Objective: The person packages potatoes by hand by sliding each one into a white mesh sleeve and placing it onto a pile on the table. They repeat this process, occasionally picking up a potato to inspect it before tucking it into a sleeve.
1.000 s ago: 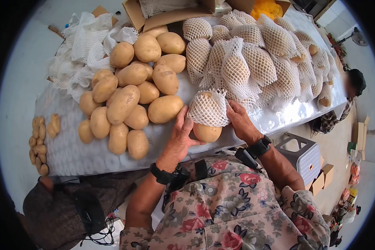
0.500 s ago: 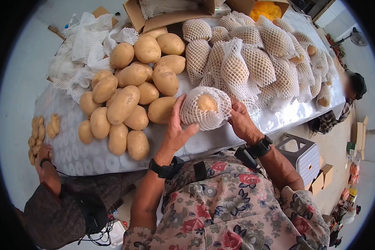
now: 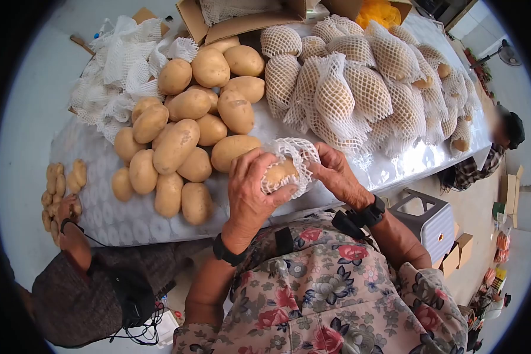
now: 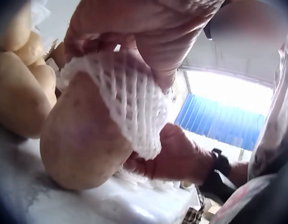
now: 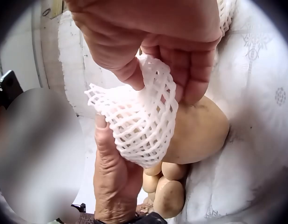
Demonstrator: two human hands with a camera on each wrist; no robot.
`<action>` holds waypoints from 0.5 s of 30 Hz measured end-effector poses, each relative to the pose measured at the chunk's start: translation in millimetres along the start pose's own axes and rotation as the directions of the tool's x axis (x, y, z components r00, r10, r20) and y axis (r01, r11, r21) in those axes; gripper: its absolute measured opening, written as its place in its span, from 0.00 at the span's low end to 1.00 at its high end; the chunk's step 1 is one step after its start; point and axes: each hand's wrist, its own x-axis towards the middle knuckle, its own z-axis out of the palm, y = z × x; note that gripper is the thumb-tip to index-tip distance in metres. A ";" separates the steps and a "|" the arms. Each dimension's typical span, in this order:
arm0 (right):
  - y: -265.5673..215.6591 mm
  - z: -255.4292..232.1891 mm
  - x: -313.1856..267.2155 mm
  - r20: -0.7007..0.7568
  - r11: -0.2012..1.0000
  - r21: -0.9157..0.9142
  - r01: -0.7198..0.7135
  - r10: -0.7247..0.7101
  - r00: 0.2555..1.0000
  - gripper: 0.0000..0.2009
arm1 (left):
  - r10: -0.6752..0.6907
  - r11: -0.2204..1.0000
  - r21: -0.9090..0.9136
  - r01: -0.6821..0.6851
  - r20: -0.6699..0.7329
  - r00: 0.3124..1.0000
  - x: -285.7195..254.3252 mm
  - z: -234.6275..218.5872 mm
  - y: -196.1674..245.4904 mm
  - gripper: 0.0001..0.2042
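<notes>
Between the two hands, just over the table's near edge, is a large potato (image 3: 280, 171) partly covered by a white foam net sleeve (image 3: 302, 152). My left hand (image 3: 249, 187) grips the potato and net from the left, fingers over the top and thumb below. On the other side, my right hand (image 3: 339, 174) pinches the net's edge between thumb and fingers. In the left wrist view, one end of the potato (image 4: 83, 135) is bare, and the netting (image 4: 134, 100) stretches slantwise across the rest. The right wrist view shows the net (image 5: 139, 126) bunched at the right fingertips.
Bare potatoes (image 3: 175, 147) are heaped to the left, with loose foam nets (image 3: 124, 65) behind them. Netted potatoes (image 3: 366, 91) are piled at the right. A cardboard box (image 3: 253, 26) stands at the back. Another person's hand (image 3: 69, 209) touches small potatoes at far left; a stool (image 3: 422, 227) stands right.
The potato and net have been turned between the hands. My left hand has shifted over the top, and the right now pinches the net edge. Another person's hand has reached in at far left.
</notes>
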 end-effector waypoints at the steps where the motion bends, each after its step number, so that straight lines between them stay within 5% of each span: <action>1: -2.6 0.6 1.1 -0.021 0.998 0.062 0.015 -0.014 1.000 0.08 | -0.008 0.997 -0.078 0.006 -0.024 1.000 -2.0 3.9 -4.2 0.26; 3: -5.1 -1.5 4.0 -0.066 0.983 0.182 0.038 -0.026 0.998 0.09 | -0.040 0.971 -0.236 0.023 -0.065 0.997 -9.9 13.5 -12.1 0.28; 7: -14.4 0.6 8.9 0.015 0.849 0.528 0.007 -0.018 1.000 0.13 | -0.004 0.971 -0.237 -0.008 -0.050 0.999 -13.8 21.6 -7.9 0.30; 8: -4.1 -10.3 11.9 0.108 0.840 0.541 -0.033 -0.030 0.994 0.20 | 0.040 0.975 -0.217 -0.049 -0.045 0.998 -12.0 21.8 -4.2 0.30; 12: 30.9 -31.9 11.8 -0.025 0.718 0.683 -0.139 0.213 0.977 0.14 | 0.080 0.972 -0.217 -0.087 -0.039 0.996 -18.5 22.0 0.1 0.29; 15: 50.6 -42.4 4.1 0.054 0.785 0.592 -0.182 0.186 0.981 0.15 | 0.049 0.963 -0.264 -0.062 -0.054 0.997 -24.5 16.8 -4.2 0.28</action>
